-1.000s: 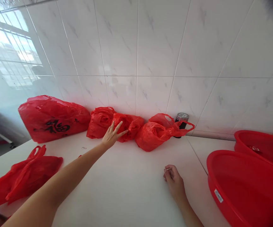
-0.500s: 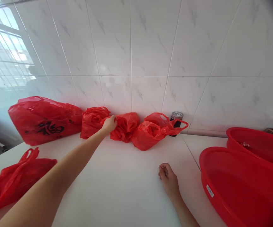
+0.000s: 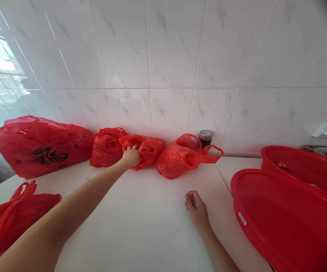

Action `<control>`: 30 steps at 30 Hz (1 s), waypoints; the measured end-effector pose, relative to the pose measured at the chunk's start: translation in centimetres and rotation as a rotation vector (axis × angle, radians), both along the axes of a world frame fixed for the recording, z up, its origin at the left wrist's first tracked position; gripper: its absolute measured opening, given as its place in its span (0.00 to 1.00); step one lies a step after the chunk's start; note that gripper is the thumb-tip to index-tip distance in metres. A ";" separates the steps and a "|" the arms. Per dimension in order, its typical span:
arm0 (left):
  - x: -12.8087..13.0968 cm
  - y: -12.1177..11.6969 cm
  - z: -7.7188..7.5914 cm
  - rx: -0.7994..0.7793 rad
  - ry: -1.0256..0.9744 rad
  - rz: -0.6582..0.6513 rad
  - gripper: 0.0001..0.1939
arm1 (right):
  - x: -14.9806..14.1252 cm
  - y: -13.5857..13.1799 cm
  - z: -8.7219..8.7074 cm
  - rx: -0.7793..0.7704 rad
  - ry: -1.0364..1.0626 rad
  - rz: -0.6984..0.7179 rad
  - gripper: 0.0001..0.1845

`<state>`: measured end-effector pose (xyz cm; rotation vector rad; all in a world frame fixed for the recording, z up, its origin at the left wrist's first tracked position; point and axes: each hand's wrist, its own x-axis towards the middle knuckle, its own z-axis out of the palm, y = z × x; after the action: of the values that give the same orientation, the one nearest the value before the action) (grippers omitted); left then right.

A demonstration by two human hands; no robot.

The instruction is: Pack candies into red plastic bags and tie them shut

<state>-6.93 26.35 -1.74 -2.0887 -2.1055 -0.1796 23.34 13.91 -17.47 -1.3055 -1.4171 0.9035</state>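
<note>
My left hand [image 3: 132,156] reaches across the white table to the middle one of three small red plastic bags [image 3: 153,149] by the wall. Its bent fingers dip into the bag's open mouth, so their tips are hidden. Close on its left stands another crumpled red bag [image 3: 105,149]. On the other side a red bag with loop handles [image 3: 174,160] leans over, its mouth open. Near the front right my right hand [image 3: 196,207] rests by the tabletop with its fingers loosely curled in; nothing shows in it.
A large red bag with black lettering [image 3: 44,145] stands at the back left, a knotted red bag [image 3: 24,211] nearer me. A dark jar with a silver lid [image 3: 205,136] is behind the right bag. Two red plastic baskets [image 3: 241,211] fill the right side. The tiled wall [image 3: 171,60] bounds the back.
My left hand has left the pinched bag edge and moved down into the middle bag, whose mouth is now wider. My right hand keeps its curl. The view has shifted slightly right.
</note>
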 end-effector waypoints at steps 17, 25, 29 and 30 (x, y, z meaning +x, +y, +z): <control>7.6 -10.7 -0.9 -0.614 0.002 -0.313 0.33 | -0.2 0.6 0.0 0.075 0.001 -0.021 0.09; 11.4 -8.4 -5.0 -0.380 -0.440 -0.504 0.30 | -0.1 0.1 0.7 0.070 0.005 -0.008 0.13; 13.3 -6.0 -7.1 -0.232 -0.552 -0.434 0.33 | -0.3 0.4 0.9 0.065 0.002 -0.017 0.12; 13.8 -5.9 -7.6 -0.204 -0.578 -0.413 0.32 | -0.4 0.3 1.1 0.067 0.003 -0.017 0.11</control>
<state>6.86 20.48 -9.33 -2.8525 -1.9825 -0.7277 22.96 14.25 -16.41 -1.2641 -1.4203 0.8393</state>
